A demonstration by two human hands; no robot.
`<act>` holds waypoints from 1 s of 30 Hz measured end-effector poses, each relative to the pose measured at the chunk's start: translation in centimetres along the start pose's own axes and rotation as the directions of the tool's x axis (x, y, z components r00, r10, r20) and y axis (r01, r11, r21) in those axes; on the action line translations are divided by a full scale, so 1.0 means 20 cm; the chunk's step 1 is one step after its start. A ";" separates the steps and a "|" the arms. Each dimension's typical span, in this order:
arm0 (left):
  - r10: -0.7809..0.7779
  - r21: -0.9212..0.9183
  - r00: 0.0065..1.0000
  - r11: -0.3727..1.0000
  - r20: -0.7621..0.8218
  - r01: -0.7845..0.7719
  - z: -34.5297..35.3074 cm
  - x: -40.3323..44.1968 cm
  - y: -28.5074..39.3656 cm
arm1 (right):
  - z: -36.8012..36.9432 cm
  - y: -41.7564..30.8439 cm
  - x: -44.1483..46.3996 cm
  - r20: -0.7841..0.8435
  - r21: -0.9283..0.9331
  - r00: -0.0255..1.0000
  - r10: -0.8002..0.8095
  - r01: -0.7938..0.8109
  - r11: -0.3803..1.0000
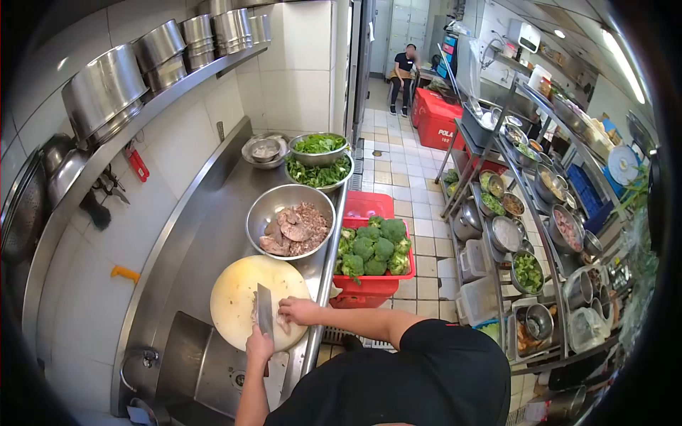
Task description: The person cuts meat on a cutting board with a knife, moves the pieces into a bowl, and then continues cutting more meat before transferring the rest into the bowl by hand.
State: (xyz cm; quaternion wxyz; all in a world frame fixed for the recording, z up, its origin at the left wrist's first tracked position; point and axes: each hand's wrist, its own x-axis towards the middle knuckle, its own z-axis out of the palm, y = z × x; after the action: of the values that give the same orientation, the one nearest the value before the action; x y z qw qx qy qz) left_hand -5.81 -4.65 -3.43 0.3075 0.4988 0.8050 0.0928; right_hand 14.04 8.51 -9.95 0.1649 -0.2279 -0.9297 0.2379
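My left hand (259, 346) is wrapped round the handle of a cleaver (265, 309), its broad blade upright over a round, pale yellow chopping board (231, 291). My right hand (300, 311) lies beside the blade, fingers curled down on a piece of pale raw meat (283, 326). Thin meat scraps lie on the blade's other side. Just beyond the board, a steel bowl (256, 204) holds large raw meat pieces (295, 224). The board rests on a steel counter, partly over the sink (186, 348).
Leafy greens fill two bowls (318, 144) farther along the counter. A red crate (405, 273) of broccoli (373, 248) stands beside it. Pots line a wall shelf (177, 79) at left. Food bowls crowd a rack (497, 270) at right. A person (403, 74) sits at the aisle's far end.
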 end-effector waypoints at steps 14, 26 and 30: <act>-0.089 0.083 0.995 0.992 -0.047 0.093 -0.11 -0.10 0.09 | -0.13 0.01 0.02 0.245 -0.064 0.964 -0.104 0.124 0.990; -0.106 0.145 0.993 0.983 -0.047 0.112 -0.07 -0.11 0.16 | -0.08 -0.02 0.00 0.145 -0.030 0.985 -0.095 0.100 0.994; -0.080 0.172 0.996 0.981 -0.028 0.084 -0.05 -0.11 0.14 | 0.03 -0.08 -0.01 0.047 -0.139 0.999 0.016 -0.010 0.990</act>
State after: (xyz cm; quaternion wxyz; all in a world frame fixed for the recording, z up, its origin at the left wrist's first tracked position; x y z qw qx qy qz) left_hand -3.67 -4.97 -0.44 0.2581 0.4890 0.8331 0.0149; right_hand 13.43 6.90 -9.71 0.1247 -0.2391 -0.9461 0.1792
